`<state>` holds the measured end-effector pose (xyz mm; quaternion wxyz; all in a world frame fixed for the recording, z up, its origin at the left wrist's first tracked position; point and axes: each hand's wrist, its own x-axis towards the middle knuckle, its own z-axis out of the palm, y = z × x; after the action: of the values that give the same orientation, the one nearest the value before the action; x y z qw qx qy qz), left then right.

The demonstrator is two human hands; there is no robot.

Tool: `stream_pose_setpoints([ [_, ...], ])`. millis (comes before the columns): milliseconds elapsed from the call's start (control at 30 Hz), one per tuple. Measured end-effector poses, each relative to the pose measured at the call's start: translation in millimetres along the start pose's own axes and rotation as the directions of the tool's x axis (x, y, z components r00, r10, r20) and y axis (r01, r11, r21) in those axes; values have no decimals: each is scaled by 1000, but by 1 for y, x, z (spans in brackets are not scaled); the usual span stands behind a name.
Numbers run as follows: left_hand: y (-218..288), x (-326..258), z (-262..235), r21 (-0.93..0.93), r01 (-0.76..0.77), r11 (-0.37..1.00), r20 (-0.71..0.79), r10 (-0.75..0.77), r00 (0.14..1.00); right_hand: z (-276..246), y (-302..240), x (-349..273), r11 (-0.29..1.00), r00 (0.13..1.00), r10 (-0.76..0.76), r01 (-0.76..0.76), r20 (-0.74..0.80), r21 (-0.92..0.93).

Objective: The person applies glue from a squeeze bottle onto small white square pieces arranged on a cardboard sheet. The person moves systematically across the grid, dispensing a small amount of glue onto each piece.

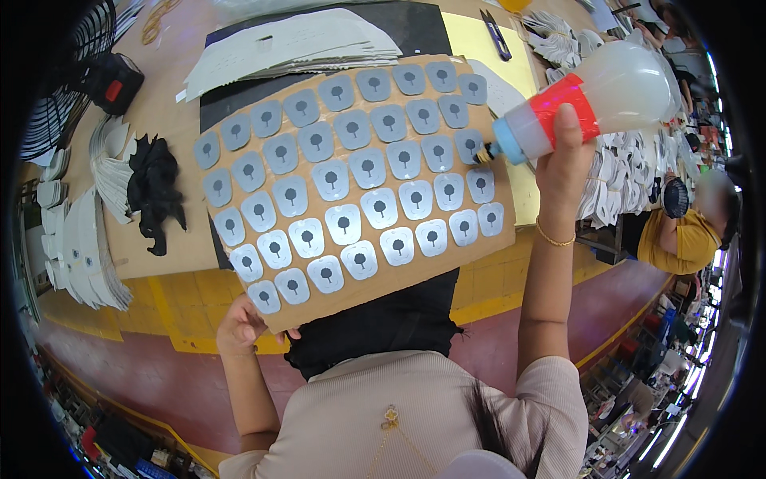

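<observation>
Fingers, right hand [563, 164]: wrapped on translucent plastic squeeze bottle w/ red band & light-blue collar [634, 84], upper R of frame. Bottle tilted, base to upper R, dark nozzle [485, 153] aimed L, over R edge of board.

Fingers, left hand [242, 326]: at lower-L corner of board, partly hidden beneath; can't tell if clamped.

Item: brown flat cardboard board [319, 313], ctr of frame, tilted, lower edge over black cloth on lap [383, 323].
Qty many: light grey-blue rounded patches w/ dark tree-shaped print [330, 180], laid in rows on board, small gaps btwn.

Surroundings:
- stack, white flat cut sheets [295, 48], top ctr, beyond board
- dark-handled thread snips [496, 36], top, R of ctr, on pale yellow sheet [523, 191]
- crumpled black fabric [155, 188], L, on brown tabletop [171, 72]
- black block-shaped device w/ red panel [116, 84], upper L
- bundles, white cut pieces [618, 172], R, behind right hand
- co-worker in mustard top [686, 243], far R.
</observation>
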<state>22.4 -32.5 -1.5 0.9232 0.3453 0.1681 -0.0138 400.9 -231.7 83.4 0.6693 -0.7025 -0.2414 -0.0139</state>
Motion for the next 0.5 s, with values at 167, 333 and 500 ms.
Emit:
stream_pose_setpoints([
  [167, 1, -4, -2, -22, 2, 1000, 0, -2, 1000, 22, -8, -2, 997, 997, -49, 52, 56, -52],
  [333, 1, -2, -3, -36, 8, 999, 23, -7, 1000, 26, -14, -2, 976, 983, -120, 142, 140, -163],
  [500, -1, -2, -4, -32, -17, 999, 24, 18, 1000, 29, -17, -3, 973, 979, -104, 137, 177, -187],
])
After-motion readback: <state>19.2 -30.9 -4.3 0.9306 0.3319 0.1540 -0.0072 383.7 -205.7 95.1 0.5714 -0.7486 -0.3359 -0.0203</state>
